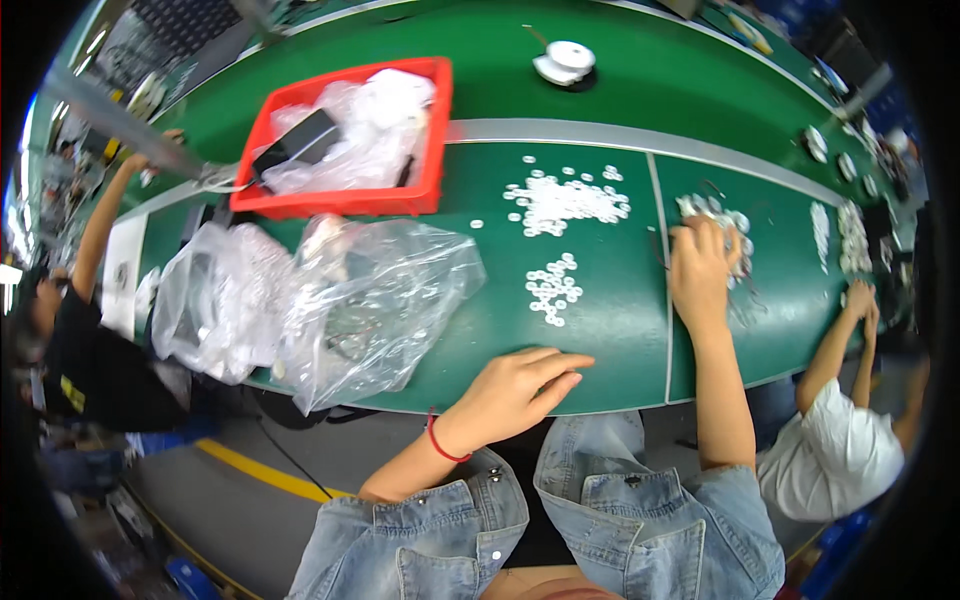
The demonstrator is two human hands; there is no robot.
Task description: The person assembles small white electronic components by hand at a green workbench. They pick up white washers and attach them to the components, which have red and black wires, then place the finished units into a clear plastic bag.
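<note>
Hidden: the right hand (702,272) covers part of a pile of small white rings (722,218); its grip cannot be seen.
Left hand (515,388): flat on the green desk (600,330), fingers loosely spread, holding nothing.
Ring piles: two more clusters (560,200) lie mid-desk, too small to see any direction.
Bags: crumpled clear plastic bags (370,300) hide their contents.

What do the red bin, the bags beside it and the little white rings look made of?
Red bin: likely rigid moulded plastic, with an even, slightly glossy colour. Bags: thin clear plastic film, crinkled, with highlights. White rings: probably plastic, but too small to tell. The right hand rests on a similar pile.
</note>
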